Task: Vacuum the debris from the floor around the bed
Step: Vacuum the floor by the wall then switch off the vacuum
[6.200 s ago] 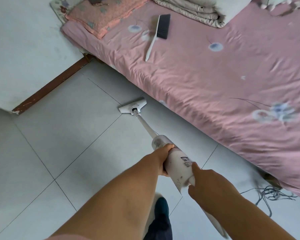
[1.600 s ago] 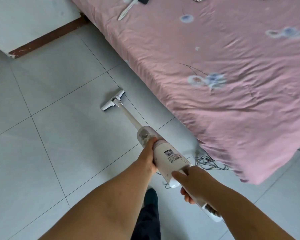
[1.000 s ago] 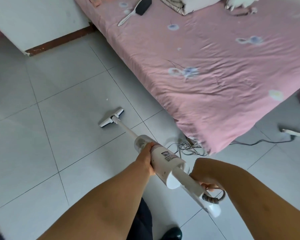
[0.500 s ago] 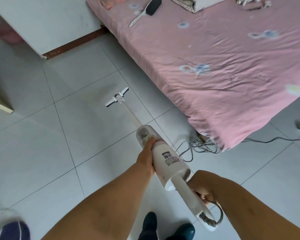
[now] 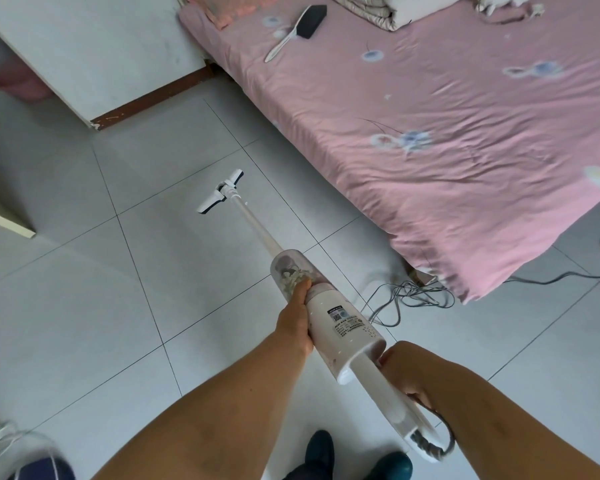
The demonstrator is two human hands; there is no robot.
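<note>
— Where is the vacuum from your end?

— I see the vacuum [image 5: 340, 320] slanting from the near right out to the far left, held between both hands. Its floor head [image 5: 220, 192] sits on the tiled floor [image 5: 84, 306], well apart from the bed [image 5: 430, 116] on the right.

— And the hands?

— The left hand [image 5: 293, 318] grips the body from its left side, thumb lying up against the dust cup [image 5: 293, 271], the other fingers wrapped underneath, out of my sight. The right hand [image 5: 407, 372] is clenched round the handle just behind the body's wide near end.

— How does the machine look?

— It is a white stick type with a thin tube and a clear cup that has pale fluff inside. A printed label faces up on the body, and a grey cord leaves the near end of the handle. The head is white with a dark edge, and it is set at an angle to the tile seams.

— Anything close by?

— A tangle of cords [image 5: 406, 296] lies on the floor by the bed's near corner, right of the body. A brush [image 5: 295, 27] lies on the pink sheet, far side.
</note>
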